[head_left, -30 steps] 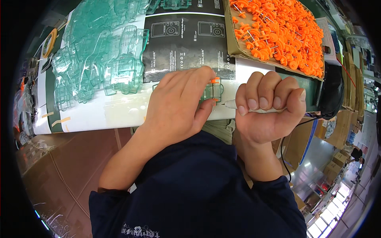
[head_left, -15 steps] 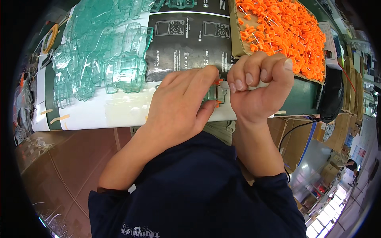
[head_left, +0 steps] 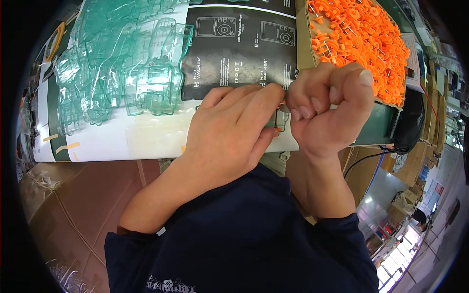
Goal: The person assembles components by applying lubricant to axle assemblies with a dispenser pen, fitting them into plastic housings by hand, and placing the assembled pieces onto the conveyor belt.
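Observation:
My left hand (head_left: 232, 127) lies palm down over the near edge of the table, its fingers and thumb closed around a small clear green plastic part (head_left: 285, 118). Most of that part is under the hand. At its right end a thin frame shows, with small orange pieces (head_left: 277, 132) at the two corners. My right hand (head_left: 334, 110) is curled into a loose fist with the thumb up, right against that end. Its fingertips meet the part near my left index finger; whatever they pinch is hidden.
Clear green plastic shells (head_left: 154, 85) lie heaped at the left. Beside them is a black printed sheet (head_left: 210, 58). A cardboard box (head_left: 306, 46) at the right holds many orange wheels on metal axles (head_left: 364, 44). Past it sits a black bag (head_left: 410, 119) with a cable.
The view has shifted a little. Both hands and the part sit slightly farther right, and my right fingers have closed in on the part's end, covering more of it.

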Available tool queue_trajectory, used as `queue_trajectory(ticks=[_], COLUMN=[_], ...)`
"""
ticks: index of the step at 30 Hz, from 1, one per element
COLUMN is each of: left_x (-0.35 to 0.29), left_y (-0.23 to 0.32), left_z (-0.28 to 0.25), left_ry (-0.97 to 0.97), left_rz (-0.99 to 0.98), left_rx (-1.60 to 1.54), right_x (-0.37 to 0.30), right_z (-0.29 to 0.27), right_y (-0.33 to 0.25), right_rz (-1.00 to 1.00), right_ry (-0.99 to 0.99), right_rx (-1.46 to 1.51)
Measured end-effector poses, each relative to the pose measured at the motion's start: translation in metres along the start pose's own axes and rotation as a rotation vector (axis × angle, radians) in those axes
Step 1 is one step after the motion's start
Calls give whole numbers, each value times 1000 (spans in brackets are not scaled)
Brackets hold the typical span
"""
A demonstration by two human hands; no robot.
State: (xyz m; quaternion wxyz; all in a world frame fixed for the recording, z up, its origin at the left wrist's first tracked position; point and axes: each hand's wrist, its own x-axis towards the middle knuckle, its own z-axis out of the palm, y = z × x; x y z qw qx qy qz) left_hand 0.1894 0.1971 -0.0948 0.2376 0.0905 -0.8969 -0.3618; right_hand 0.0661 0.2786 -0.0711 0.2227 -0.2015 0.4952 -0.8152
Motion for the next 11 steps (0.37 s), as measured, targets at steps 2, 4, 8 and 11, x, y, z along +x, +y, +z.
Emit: queue_trajectory(ticks=[2, 4, 8, 11], left_x=[0, 2, -1, -11], left_y=[4, 4, -2, -12], left_z=[-2, -3, 3, 13], left_ry=[-1, 0, 0, 73], left_rz=[-5, 4, 16, 163], left_rx=[10, 12, 13, 158], right_x=[-4, -2, -1, -12], right_z=[2, 3, -4, -28], right_y=[1, 0, 0, -8], right_rz=[-49, -55, -56, 0], right_ry=[-58, -60, -67, -79], right_rx=[-81, -89, -117, 330])
